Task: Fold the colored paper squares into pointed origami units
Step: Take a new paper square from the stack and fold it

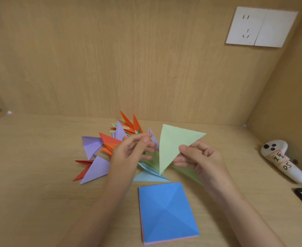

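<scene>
Currently: green paper (175,141) mid-fold, held above the desk (39,175).
Right hand (198,157) fingers (184,148) pinch its folded triangle; left hand (132,148) is loosely spread (blurred), gripping nothing. Next, by my judgement: both hands crease the point. Finished units (100,150) lie behind, blue squares (166,211) in front; wooden walls, one wall socket (259,27).

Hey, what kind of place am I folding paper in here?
Probably an indoor desk nook: light wood-grain desktop and matching back panel, a white wall socket plate set in that panel, a white handheld controller lying at the right.
</scene>
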